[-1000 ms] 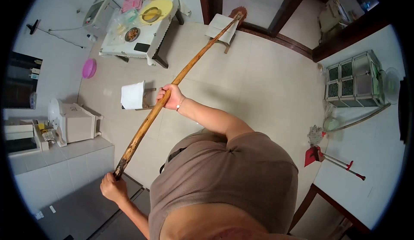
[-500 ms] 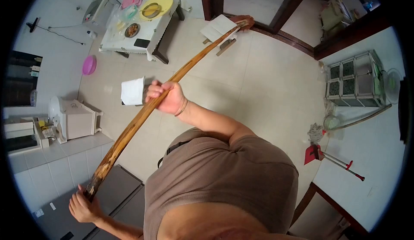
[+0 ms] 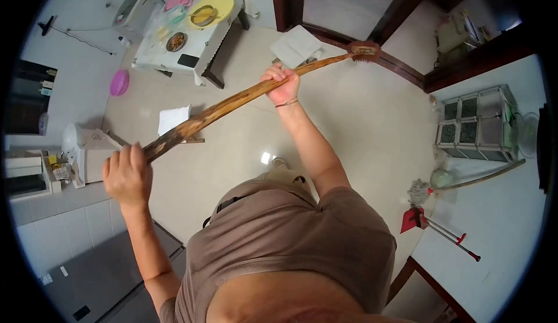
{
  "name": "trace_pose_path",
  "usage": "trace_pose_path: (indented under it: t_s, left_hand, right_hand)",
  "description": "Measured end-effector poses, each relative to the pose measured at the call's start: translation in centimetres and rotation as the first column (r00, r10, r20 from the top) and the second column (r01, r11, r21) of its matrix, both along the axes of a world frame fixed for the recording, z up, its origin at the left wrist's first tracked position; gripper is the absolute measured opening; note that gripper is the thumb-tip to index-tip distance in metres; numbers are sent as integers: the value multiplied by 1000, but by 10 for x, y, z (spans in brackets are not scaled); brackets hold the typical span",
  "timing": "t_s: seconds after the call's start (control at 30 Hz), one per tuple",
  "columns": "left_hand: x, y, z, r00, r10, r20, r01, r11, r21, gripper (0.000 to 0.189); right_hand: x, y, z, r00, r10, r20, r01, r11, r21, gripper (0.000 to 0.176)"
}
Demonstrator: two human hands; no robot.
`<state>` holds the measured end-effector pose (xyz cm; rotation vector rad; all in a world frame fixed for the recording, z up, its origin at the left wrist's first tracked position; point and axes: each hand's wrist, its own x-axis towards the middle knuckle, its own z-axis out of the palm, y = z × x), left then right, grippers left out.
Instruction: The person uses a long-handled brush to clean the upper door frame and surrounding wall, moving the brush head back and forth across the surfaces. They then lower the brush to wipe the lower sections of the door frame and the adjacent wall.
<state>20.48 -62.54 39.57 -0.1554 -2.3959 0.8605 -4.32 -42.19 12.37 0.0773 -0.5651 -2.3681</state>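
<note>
A long-handled broom [image 3: 232, 101] with a rough wooden handle slants across the view. Its reddish-brown bristled head [image 3: 365, 51] lies at the far end, by the sill of the dark-framed door. My left hand [image 3: 129, 178] is closed around the near, darker end of the handle. Farther along, my right hand [image 3: 283, 85] wraps round the middle of the handle, a red cord at its wrist. A stool with a white top [image 3: 173, 119] stands partly behind the handle, and another white-topped one [image 3: 295, 45] is near the broom head.
At the upper left is a table [image 3: 154, 60] with a bowl of food, a phone and a yellow round tray. A pink basin [image 3: 120, 83] leans by the wall. On the right are a glazed cabinet [image 3: 474, 122], a mop [image 3: 418, 192] and a red dustpan [image 3: 412, 220].
The broom head has moved right along the door sill. Both my hands have shifted up the view, the right one also rightward, still holding the handle.
</note>
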Motion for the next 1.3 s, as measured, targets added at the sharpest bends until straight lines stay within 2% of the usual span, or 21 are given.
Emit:
trace_pose_path:
  t_s: [0.03, 0.17, 0.33, 0.53, 0.57, 0.67, 0.77, 0.87, 0.9, 1.0, 1.03, 1.1, 1.17, 1.23, 1.3]
  left_hand:
    - [-15, 10, -2, 1000, -30, -5, 29, 999, -15, 10]
    - [-60, 27, 7, 995, -85, 50, 85, 996, -12, 8]
    - [-74, 15, 41, 995, -87, 46, 90, 994, -69, 12]
    - [-57, -23, 69, 997, 59, 48, -48, 977, -207, 17]
    - [-50, -34, 66, 992, 107, 71, -94, 981, -171, 34]
    - [-42, -44, 69, 992, 119, 28, -112, 975, -190, 36]
    - [-29, -81, 57, 980, 189, 65, -176, 969, -171, 35]
    - [-17, -103, 49, 990, 140, 13, -137, 982, -131, 28]
    - [-8, -110, 52, 965, 262, 21, -257, 957, -132, 22]
    - [13, -137, 88, 975, 211, -73, -221, 954, -204, 14]
    - [23, -149, 101, 970, 229, -78, -240, 954, -180, 14]
    - [50, -170, 127, 963, 253, -95, -266, 950, -165, 13]
    - [102, -211, 151, 956, 258, -139, -283, 934, -216, 15]
    - [147, -242, 169, 982, 126, -138, -127, 992, -1, 11]
    - [155, -233, 193, 991, -10, -136, 45, 965, 257, 7]
  right_hand:
    - [-11, 10, -2, 999, -54, -2, 54, 999, -7, 14]
    - [-50, 25, -6, 993, -98, 64, 99, 995, -16, 15]
    - [-78, -14, 11, 994, -97, 43, 101, 989, -110, 16]
    - [-83, -105, 30, 998, 53, -25, -58, 968, -244, 13]
    - [-82, -120, 31, 997, 76, -24, -80, 967, -240, 13]
    - [-82, -155, 35, 992, 119, -31, -123, 960, -252, 12]
    - [-72, -174, 34, 985, 170, 22, -163, 968, -193, 10]
    - [-60, -189, 31, 983, 181, 7, -177, 966, -189, 10]
    - [-56, -194, 35, 983, 182, -33, -184, 957, -225, 9]
    - [-36, -206, 86, 982, 171, -74, -183, 962, -204, 9]
    - [-33, -214, 96, 977, 137, -165, -175, 953, -246, 13]
    - [-15, -219, 135, 972, 146, -184, -187, 955, -230, 12]
    - [7, -223, 173, 967, 160, -197, -202, 956, -213, 12]
    - [29, -228, 205, 938, 201, -284, -256, 951, -172, 10]
    - [52, -232, 236, 918, 212, -336, -276, 948, -157, 10]
